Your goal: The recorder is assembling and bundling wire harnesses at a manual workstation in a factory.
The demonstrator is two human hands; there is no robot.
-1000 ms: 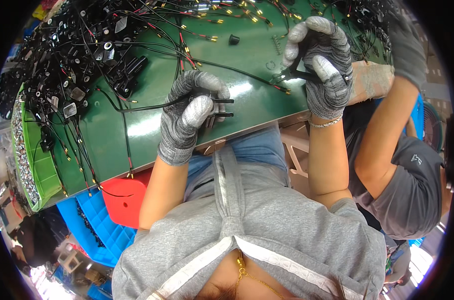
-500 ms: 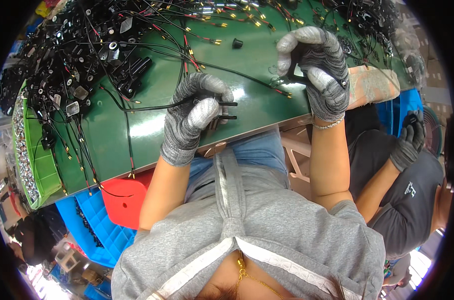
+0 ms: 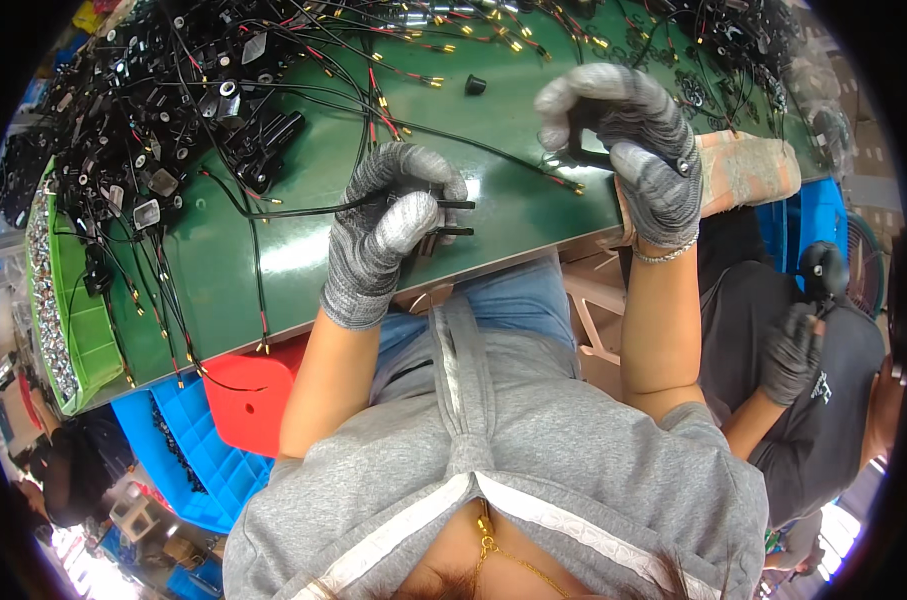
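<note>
My left hand, in a grey knit glove with pale fingertips, is closed on a black two-pronged plastic part with its prongs pointing right. From that grip a black cable runs left over the table. My right hand, gloved alike, curls its fingers round a small black plastic piece. Thumb and fingers cover much of this piece, so its full shape is hidden. Both hands are raised above the table's near edge, apart from each other.
The green table carries a heap of black parts, cables with red leads and a small black cap. A green tray of metal pieces is at left, a folded cloth at right. A co-worker's gloved hand is further right.
My right hand has shifted slightly, its fingers lower and further left, with the black piece still in it. My left hand stays nearly still. The co-worker's hand has moved down.
</note>
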